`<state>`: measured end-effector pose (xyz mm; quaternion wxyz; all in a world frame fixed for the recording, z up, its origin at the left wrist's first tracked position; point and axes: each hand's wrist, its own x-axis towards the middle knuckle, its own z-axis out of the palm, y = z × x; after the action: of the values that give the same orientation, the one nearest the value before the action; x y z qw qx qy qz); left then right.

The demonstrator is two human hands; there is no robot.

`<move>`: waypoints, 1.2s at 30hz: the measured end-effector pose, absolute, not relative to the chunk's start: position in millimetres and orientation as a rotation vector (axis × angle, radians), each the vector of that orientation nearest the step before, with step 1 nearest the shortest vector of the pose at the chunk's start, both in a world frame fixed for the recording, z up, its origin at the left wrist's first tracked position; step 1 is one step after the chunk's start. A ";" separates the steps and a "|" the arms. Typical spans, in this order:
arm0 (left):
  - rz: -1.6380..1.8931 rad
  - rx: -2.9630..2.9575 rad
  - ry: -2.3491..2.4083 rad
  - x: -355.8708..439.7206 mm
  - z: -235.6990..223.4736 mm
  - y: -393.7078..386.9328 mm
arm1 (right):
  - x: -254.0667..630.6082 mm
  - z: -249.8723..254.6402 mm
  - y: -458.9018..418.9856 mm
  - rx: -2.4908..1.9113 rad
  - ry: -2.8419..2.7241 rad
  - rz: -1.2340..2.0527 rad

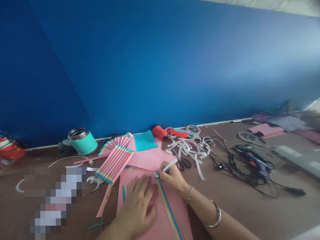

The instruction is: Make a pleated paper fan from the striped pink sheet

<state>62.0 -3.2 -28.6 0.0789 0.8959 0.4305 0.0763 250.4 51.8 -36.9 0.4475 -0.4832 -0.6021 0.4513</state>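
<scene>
My left hand (138,203) lies flat on a pink sheet of paper (162,223), its fingers stretched forward. In my right hand (171,176) a white pen (170,165) is gripped, its tip low over the sheet near the top of a blue and cream strip (170,210). Small dark marks show on the paper by my left fingertips. Just beyond the sheet are more pink paper (145,161) and a blue paper piece (145,141). A pleated pink paper fan (115,163) with blue and cream edges rests to the left.
Scissors (183,164) and a tangle of white paper strips (190,146) lie beyond my right hand. A red thread spool (160,132) and a turquoise mug (83,141) stand by the blue wall (155,66). Black cables (240,175) and a blue glue gun (257,163) are at right.
</scene>
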 end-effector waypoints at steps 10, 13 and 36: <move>0.226 2.691 1.277 62.0 -28.8 -2.8 | 248.5 -34.3 50.5 -1.253 -1.584 1.023; 0.228 2.689 1.281 62.0 -28.5 -2.7 | 248.8 -34.5 51.1 -1.276 -1.585 0.997; 0.234 2.688 1.283 61.7 -28.5 -3.1 | 250.4 -34.4 50.8 -1.206 -1.485 1.136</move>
<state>61.7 -3.1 -28.5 0.0766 0.8970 0.4282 0.0781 250.4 50.8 -34.4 0.4425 -0.4860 -0.5986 0.4579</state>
